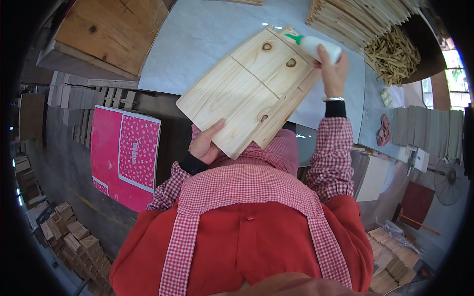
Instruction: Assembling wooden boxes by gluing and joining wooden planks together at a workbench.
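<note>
My left hand (205, 144) grips the near left edge of a pale, knotty wooden panel (237, 91), thumb on top and fingers underneath. The panel lies at a slant, its far part over the table and its near end above my lap. Thin grooves cross its face, and narrower strips of wood show along its right side. Closed around a white squeeze bottle (316, 47) with a green nozzle is my right hand (334, 74). The bottle is tipped on its side, nozzle pointing left over the panel's far right corner. Whether the tip touches the wood I cannot tell.
The pale table (192, 34) extends beyond the panel. A large wooden box (106, 37) stands at the far left, with a pink carton (126, 158) nearer me. Stacked thin boards (355, 22) and a container of small wooden strips (392, 56) sit at the far right.
</note>
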`<move>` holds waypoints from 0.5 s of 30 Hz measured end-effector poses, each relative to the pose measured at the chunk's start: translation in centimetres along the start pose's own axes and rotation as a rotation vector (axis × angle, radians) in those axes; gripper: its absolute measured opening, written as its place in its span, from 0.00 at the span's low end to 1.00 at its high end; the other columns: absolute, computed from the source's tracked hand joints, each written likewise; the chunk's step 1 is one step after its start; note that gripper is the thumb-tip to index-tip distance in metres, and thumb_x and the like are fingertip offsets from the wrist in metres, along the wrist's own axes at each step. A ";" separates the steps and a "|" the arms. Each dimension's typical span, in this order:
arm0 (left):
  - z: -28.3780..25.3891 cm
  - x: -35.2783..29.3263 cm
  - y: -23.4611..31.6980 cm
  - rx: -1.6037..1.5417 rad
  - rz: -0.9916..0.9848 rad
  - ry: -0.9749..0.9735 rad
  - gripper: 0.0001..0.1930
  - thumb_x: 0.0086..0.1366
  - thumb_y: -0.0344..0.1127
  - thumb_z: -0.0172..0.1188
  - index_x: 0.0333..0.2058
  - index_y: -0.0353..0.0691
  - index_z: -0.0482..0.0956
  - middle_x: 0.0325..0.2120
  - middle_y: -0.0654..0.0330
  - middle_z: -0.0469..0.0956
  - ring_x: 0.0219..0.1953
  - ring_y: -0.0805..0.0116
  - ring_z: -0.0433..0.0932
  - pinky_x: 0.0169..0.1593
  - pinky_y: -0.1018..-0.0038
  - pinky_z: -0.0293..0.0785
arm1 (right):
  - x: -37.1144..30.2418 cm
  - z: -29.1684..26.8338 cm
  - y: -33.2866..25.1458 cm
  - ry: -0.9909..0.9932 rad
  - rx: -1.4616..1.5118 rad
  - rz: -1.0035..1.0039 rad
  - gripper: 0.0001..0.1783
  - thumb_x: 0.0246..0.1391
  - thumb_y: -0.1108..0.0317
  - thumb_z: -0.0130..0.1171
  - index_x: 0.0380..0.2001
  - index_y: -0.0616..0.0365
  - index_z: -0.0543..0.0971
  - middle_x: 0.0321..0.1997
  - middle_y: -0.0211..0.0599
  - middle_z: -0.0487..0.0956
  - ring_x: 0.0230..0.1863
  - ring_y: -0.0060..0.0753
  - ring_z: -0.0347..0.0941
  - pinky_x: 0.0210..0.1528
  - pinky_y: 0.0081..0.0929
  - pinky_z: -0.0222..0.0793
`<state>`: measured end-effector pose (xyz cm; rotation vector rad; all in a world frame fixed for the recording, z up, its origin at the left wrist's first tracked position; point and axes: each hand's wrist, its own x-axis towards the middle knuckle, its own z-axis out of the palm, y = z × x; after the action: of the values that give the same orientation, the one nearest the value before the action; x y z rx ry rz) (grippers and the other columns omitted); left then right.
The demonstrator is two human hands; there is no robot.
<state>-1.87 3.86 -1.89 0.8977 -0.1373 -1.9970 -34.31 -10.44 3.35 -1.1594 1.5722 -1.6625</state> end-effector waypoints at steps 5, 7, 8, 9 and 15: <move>1.3 -0.6 0.2 0.042 0.019 0.024 0.30 0.63 0.28 0.59 0.61 0.35 0.56 0.58 0.51 0.65 0.60 0.58 0.66 0.62 0.62 0.65 | 0.7 3.9 0.6 -0.023 -0.143 -0.012 0.28 0.48 0.57 0.69 0.40 0.67 0.68 0.33 0.43 0.78 0.23 0.27 0.77 0.22 0.21 0.73; 1.1 -0.5 0.2 0.047 0.019 0.023 0.30 0.63 0.29 0.59 0.62 0.35 0.56 0.58 0.51 0.65 0.60 0.58 0.66 0.62 0.62 0.65 | 1.3 4.3 1.1 -0.025 -0.193 -0.021 0.28 0.49 0.56 0.68 0.40 0.68 0.68 0.34 0.44 0.78 0.24 0.28 0.78 0.22 0.21 0.73; 1.0 -0.5 0.2 0.048 0.021 0.023 0.30 0.63 0.29 0.58 0.62 0.35 0.56 0.58 0.51 0.65 0.60 0.58 0.66 0.62 0.62 0.65 | 1.6 4.5 1.5 -0.029 -0.257 -0.064 0.29 0.48 0.55 0.69 0.39 0.68 0.68 0.33 0.44 0.78 0.24 0.27 0.78 0.21 0.21 0.73; 0.9 -0.5 0.1 0.050 0.022 0.023 0.30 0.63 0.29 0.58 0.62 0.35 0.56 0.58 0.51 0.65 0.60 0.58 0.66 0.62 0.62 0.65 | 1.8 4.5 1.8 -0.031 -0.321 -0.108 0.29 0.47 0.55 0.69 0.39 0.68 0.69 0.32 0.44 0.78 0.24 0.27 0.78 0.21 0.21 0.73; 0.7 -0.2 0.2 0.024 0.000 0.001 0.30 0.63 0.28 0.59 0.62 0.35 0.56 0.58 0.51 0.65 0.60 0.58 0.65 0.62 0.61 0.65 | 2.0 1.8 1.8 -0.046 -0.482 -0.230 0.29 0.45 0.53 0.69 0.38 0.67 0.71 0.29 0.43 0.79 0.24 0.26 0.78 0.22 0.22 0.72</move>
<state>-2.10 3.73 -1.16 0.9139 -0.1604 -1.9984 -33.97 -13.32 1.88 -1.6615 1.9323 -1.4132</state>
